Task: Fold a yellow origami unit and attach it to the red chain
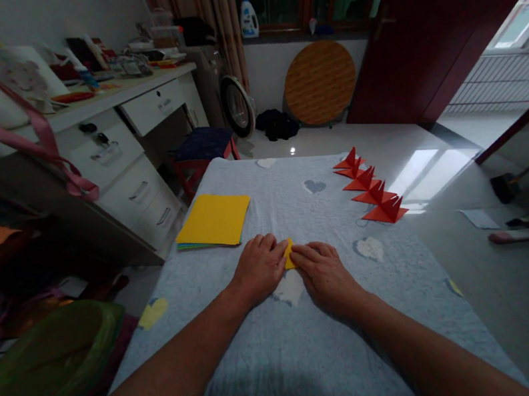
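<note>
both hands press 1 folded yellow paper; bottle label unreadable.

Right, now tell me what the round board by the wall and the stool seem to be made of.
Round board: likely wood or bamboo, lightly glossy, judging by its tan, grain-like streaks. Stool: smooth red legs, perhaps plastic or painted wood; its dark blue patterned top looks like fabric.
</note>
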The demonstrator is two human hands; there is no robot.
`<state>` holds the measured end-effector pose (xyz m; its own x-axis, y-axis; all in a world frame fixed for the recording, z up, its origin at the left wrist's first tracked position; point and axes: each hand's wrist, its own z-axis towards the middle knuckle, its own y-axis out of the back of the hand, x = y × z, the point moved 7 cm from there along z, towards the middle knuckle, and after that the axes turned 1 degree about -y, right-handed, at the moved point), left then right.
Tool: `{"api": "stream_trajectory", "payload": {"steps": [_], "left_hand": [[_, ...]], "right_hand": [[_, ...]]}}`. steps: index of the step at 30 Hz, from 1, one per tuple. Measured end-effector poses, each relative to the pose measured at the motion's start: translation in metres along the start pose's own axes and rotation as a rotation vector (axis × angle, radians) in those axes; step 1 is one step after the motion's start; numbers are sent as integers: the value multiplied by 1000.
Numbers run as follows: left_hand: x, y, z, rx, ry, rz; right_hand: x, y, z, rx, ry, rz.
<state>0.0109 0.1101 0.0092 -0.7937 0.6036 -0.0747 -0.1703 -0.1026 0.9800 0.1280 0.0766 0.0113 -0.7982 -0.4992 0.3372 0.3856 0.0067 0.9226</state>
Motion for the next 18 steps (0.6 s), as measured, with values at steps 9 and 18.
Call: {"api": "stream_trajectory", "payload": {"steps": [9, 18], "left_hand": [[-2, 0, -1, -24, -13, -8], [-2, -1, -1, -4, -11, 3]], "right_hand": [[-9, -3, -1, -26, -47, 63], [-6, -2, -1, -16, -14, 50]]}}
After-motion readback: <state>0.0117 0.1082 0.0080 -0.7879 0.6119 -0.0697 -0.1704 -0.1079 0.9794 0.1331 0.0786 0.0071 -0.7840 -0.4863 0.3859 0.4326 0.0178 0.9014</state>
